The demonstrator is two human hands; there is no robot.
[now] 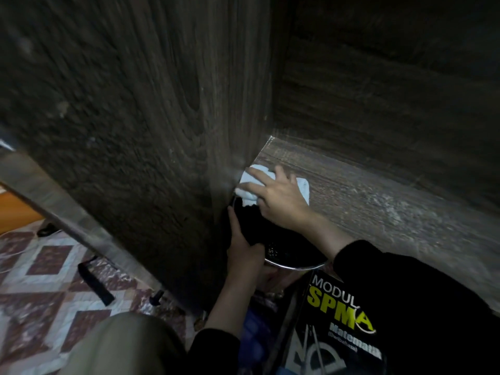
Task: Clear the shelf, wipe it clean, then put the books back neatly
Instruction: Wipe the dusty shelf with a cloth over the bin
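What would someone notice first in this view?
The white cloth stands out against the dark wooden shelf, pressed flat under the right hand at its left front corner. Just below, the left hand holds a dark round bowl, and a black book with yellow lettering shows at bottom right.

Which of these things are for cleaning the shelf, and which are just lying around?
For the job:
cloth, pressed flat by the right hand
dusty shelf
dark bowl, held by the left hand at the shelf's edge
book, waiting below

Just lying about:
black strap on the floor
patterned mat
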